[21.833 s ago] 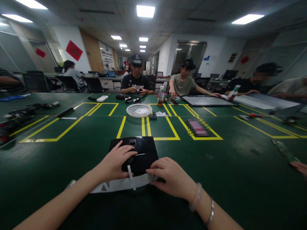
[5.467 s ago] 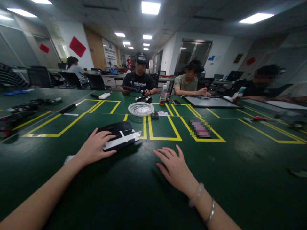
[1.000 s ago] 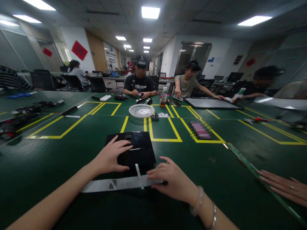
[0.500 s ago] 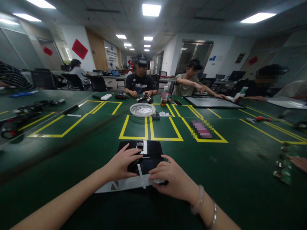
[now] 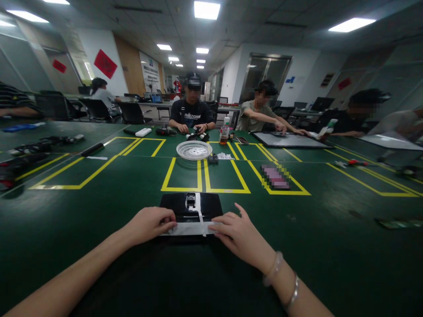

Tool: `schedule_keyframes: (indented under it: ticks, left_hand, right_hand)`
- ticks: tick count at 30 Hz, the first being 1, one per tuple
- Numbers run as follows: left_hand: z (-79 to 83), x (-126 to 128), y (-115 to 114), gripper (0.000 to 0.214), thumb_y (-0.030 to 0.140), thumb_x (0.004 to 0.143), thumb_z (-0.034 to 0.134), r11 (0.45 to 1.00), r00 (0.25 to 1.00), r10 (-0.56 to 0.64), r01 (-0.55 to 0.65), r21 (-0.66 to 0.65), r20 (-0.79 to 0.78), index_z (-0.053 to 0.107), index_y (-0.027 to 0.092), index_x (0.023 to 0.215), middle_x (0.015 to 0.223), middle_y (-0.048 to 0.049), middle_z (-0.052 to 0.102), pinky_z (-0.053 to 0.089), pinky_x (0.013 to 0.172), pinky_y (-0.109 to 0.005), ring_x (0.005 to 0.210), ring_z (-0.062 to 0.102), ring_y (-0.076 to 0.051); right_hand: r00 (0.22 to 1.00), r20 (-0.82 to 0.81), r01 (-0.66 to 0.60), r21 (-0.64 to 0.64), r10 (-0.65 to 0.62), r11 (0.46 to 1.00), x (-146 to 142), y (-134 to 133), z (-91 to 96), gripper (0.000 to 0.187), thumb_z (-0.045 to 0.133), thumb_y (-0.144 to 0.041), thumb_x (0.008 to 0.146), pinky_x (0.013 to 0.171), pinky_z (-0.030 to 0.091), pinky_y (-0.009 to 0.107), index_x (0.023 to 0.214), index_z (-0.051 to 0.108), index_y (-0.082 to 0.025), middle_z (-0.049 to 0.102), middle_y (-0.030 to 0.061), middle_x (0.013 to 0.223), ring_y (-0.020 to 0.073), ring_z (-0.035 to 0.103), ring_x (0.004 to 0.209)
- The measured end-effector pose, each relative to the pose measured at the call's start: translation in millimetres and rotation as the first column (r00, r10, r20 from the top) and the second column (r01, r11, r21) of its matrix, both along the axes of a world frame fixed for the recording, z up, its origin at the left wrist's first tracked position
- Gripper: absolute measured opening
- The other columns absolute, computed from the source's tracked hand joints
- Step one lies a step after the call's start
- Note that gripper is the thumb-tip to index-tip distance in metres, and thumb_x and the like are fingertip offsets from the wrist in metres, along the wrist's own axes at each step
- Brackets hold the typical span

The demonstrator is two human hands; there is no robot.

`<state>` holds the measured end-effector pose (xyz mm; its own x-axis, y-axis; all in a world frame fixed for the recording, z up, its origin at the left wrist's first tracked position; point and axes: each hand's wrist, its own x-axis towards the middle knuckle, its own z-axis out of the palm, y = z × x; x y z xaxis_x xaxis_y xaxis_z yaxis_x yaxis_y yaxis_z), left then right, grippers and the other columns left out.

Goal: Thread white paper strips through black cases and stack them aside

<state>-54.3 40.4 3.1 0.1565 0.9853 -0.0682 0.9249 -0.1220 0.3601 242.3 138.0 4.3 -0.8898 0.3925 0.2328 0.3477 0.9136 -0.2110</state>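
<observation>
Just in front of me on the green table lies a glossy black panel-like part [image 5: 185,215] with a small square socket near its far edge. A white flat strip [image 5: 188,228], finely lined like a ribbon cable, runs across its near edge. A narrow white band [image 5: 200,211] crosses the part lengthwise and passes over the strip. My left hand [image 5: 152,224] is closed, thumb and fingertips pinching the strip's left end. My right hand [image 5: 239,235] grips its right end, with one finger raised. The fingers partly cover both ends.
Yellow tape outlines [image 5: 181,190] mark the table. Beyond stand a white round basket [image 5: 194,150], a bottle [image 5: 224,133] and a blurred pink item [image 5: 276,177]. Dark tools [image 5: 42,145] lie left, a green board [image 5: 399,223] right. Several people sit around the table, one working at a flat panel [image 5: 291,140].
My left hand has moved from the top of the black part to the strip's left end. The strip now lies straighter and farther forward. The hand at far right has gone from the green board.
</observation>
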Motion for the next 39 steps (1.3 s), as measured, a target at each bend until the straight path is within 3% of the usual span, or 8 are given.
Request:
schedule_keyframes:
  ticks: [10, 14, 23, 30, 34, 36, 39]
  left_hand:
    - [-5.7, 0.8, 5.0, 0.027, 0.048, 0.091, 0.055, 0.996, 0.993, 0.090, -0.089, 0.019, -0.078, 0.065, 0.023, 0.091, 0.083, -0.0006, 0.063, 0.037, 0.059, -0.025, 0.073, 0.059, -0.019]
    - [-7.7, -1.1, 5.8, 0.028, 0.049, 0.091, 0.055, 0.992, 0.989, 0.121, -0.118, 0.040, -0.086, 0.064, 0.023, 0.091, 0.084, -0.0010, 0.064, 0.036, 0.058, -0.025, 0.073, 0.060, -0.019]
    - [-11.5, -1.9, 6.2, 0.026, 0.047, 0.091, 0.056, 0.991, 0.989, 0.129, -0.126, 0.046, -0.074, 0.061, 0.021, 0.091, 0.086, -0.0020, 0.064, 0.039, 0.060, -0.027, 0.075, 0.060, -0.020]
    - [-8.5, 1.9, 6.4, 0.024, 0.045, 0.089, 0.059, 0.990, 0.982, 0.116, -0.102, 0.101, -0.150, 0.062, 0.022, 0.090, 0.093, -0.0031, 0.061, 0.041, 0.061, -0.028, 0.080, 0.059, -0.021]
    - [-8.3, 6.6, 6.9, 0.023, 0.040, 0.088, 0.063, 0.982, 0.981, 0.072, -0.038, 0.183, -0.182, 0.065, 0.022, 0.100, 0.108, -0.0057, 0.063, 0.048, 0.079, -0.036, 0.096, 0.060, -0.025]
    - [-12.1, 9.2, 6.9, 0.038, 0.045, 0.087, 0.065, 0.973, 0.986, 0.003, 0.035, 0.230, -0.165, 0.062, 0.023, 0.118, 0.126, -0.0076, 0.060, 0.044, 0.096, -0.042, 0.114, 0.055, -0.028]
    - [-20.6, 12.7, 7.4, 0.072, 0.059, 0.084, 0.064, 0.957, 0.980, -0.135, 0.167, 0.236, -0.147, 0.043, 0.025, 0.144, 0.148, -0.0093, 0.045, 0.028, 0.114, -0.048, 0.135, 0.040, -0.030]
  right_hand:
    - [0.999, 0.016, 0.048, 0.035, -0.049, 0.998, -2.0, 3.2, -7.1, 0.022, 0.063, -0.020, 0.092, 0.113, 0.010, 0.066, 0.111, 0.068, -0.032, 0.069, -0.0005, 0.118, 0.0202, 0.064, 0.106]
    - [0.997, 0.033, 0.061, 0.074, -0.063, 0.995, -4.1, 1.6, -6.3, 0.023, 0.063, -0.019, 0.092, 0.112, 0.014, 0.066, 0.109, 0.069, -0.033, 0.070, -0.0015, 0.113, 0.0198, 0.063, 0.105]
    - [0.992, 0.114, 0.038, 0.130, -0.053, 0.991, -3.7, -2.9, -3.4, 0.036, 0.056, -0.013, 0.092, 0.109, 0.022, 0.068, 0.122, 0.062, -0.034, 0.065, 0.0012, 0.113, 0.0215, 0.061, 0.104]
    - [0.989, 0.126, 0.056, 0.126, -0.072, 0.990, -5.6, -10.6, -3.4, 0.036, 0.054, -0.021, 0.094, 0.108, 0.024, 0.069, 0.128, 0.057, -0.034, 0.062, 0.0040, 0.114, 0.0240, 0.059, 0.106]
    - [0.984, 0.150, 0.068, 0.161, -0.092, 0.985, -9.7, -15.1, -2.2, 0.032, 0.054, -0.020, 0.094, 0.109, 0.022, 0.068, 0.123, 0.061, -0.031, 0.063, 0.0057, 0.115, 0.0257, 0.057, 0.110]
    - [0.985, 0.142, 0.070, 0.170, -0.095, 0.983, -11.4, -16.6, -1.8, 0.030, 0.054, -0.020, 0.094, 0.110, 0.021, 0.068, 0.120, 0.062, -0.029, 0.063, 0.0063, 0.115, 0.0259, 0.057, 0.110]
    - [0.989, 0.115, 0.076, 0.168, -0.096, 0.983, -12.8, -17.3, -1.7, 0.028, 0.054, -0.019, 0.093, 0.111, 0.021, 0.066, 0.118, 0.064, -0.029, 0.064, 0.0057, 0.112, 0.0248, 0.057, 0.108]
